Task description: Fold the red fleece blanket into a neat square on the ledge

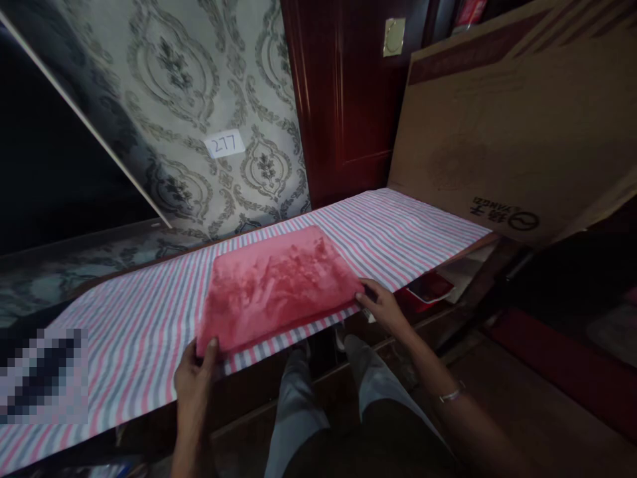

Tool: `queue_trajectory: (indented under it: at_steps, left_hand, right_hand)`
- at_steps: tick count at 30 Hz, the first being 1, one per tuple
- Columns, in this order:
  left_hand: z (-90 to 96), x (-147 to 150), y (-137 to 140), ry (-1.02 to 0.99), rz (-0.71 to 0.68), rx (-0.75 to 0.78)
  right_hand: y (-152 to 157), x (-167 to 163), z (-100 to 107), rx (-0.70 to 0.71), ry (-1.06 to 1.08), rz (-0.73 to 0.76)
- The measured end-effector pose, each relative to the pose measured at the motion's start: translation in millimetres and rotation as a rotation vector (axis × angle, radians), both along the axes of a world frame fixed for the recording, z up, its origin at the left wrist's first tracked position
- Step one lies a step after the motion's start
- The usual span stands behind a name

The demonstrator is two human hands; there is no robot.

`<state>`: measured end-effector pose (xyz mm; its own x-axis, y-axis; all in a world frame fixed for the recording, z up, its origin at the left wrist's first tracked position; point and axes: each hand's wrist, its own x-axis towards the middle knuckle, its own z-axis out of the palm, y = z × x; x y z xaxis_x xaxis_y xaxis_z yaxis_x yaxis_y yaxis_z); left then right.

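Fabric (279, 292), red-pink, plush-looking and rectangular, lies on the pink-grey-white striped cloth (149, 338); we pinch its near corners with our left hand (194, 375) and right hand (382, 305). We judge that even, gentle tension on both corners best keeps it smooth.

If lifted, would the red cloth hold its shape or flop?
Probably flop: the left hand and right hand hold the red cloth only at its near corners, so the far side would likely sag. Its blotchy, brushed-looking surface suggests soft pile, probably not slippery.
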<state>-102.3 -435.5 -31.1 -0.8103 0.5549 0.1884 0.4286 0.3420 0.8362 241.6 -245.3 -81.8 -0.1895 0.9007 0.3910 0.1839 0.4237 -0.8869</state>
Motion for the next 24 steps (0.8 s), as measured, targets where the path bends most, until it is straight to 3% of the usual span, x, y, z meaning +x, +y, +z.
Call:
queue_trajectory:
  at_steps: [6,11,15,19,24]
  left_hand:
    - [9.6,4,-4,-0.265,-0.062,0.157]
    - [17.3,3,-11,-0.399,-0.173,0.142]
    - [20.5,7,-11,-0.549,-0.347,0.104]
    - [21.3,14,-2,-0.617,-0.262,0.159]
    - [15.6,15,7,-0.525,-0.148,0.313]
  right_hand:
    - [8,12,7,-0.072,-0.014,0.156]
    - [1,10,18,-0.082,0.026,0.019]
    - [-10,5,26,-0.317,0.125,0.070]
    - [-14,-3,38,-0.560,0.225,0.173]
    - [-6,-14,38,-0.518,0.326,0.125]
